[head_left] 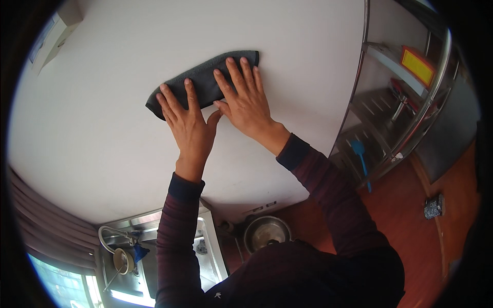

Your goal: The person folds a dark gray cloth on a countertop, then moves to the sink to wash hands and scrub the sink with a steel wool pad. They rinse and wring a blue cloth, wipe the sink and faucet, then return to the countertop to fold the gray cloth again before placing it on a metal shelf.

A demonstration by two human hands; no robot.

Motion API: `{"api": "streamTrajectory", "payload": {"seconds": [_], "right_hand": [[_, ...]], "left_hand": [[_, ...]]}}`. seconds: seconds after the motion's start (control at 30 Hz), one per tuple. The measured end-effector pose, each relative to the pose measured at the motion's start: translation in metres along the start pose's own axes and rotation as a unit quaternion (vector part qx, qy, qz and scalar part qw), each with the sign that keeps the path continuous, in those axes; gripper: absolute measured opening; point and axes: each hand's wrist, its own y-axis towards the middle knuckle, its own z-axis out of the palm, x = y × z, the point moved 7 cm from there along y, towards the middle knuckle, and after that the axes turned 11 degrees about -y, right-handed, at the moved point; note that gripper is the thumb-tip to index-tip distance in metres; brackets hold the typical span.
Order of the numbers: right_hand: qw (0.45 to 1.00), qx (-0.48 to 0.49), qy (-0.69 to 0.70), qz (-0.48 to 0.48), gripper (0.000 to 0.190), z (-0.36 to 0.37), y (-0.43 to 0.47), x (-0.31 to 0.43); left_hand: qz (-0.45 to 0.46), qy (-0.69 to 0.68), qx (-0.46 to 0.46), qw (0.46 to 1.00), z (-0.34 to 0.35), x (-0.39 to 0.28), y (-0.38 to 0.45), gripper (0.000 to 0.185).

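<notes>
A folded dark grey cloth (204, 87) with a black edge lies flat against the white wall (111, 142). My left hand (189, 121) holds the cloth's left part to the wall, fingers spread over it. Over the right part, my right hand (247, 104) does the same, its fingertips near the upper right corner. Both palms sit below the cloth's lower edge, and the two thumbs come close together there. What lies under the fingers is hidden.
A stainless steel sink (213, 235) with a curved faucet (103, 235) stands at lower left beside a brown curtain (50, 215). A metal pot (267, 231) is below. A metal rack (379, 115) at right holds a blue utensil (360, 154) and a red-yellow box (418, 66).
</notes>
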Motion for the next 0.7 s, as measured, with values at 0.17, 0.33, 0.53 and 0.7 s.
{"api": "streamTrajectory", "payload": {"seconds": [0.17,0.33,0.53,0.7], "right_hand": [[1.000,0.023,0.007,0.020,0.084,-0.004,-0.027,-0.022],[0.999,0.000,-0.006,0.033,0.082,-0.015,-0.024,-0.062],[0.998,-0.009,-0.050,0.040,0.079,-0.030,-0.021,-0.126],[0.997,0.016,-0.020,0.068,0.087,-0.037,-0.065,-0.164]], "left_hand": [[-0.031,-0.021,0.071,0.997,0.022,-0.025,-0.012,0.108],[0.010,-0.023,0.036,0.999,0.033,-0.055,0.013,0.104],[0.043,-0.026,-0.005,0.999,0.058,-0.101,0.044,0.097],[0.025,-0.043,0.070,0.996,0.098,-0.145,0.024,0.104]]}}
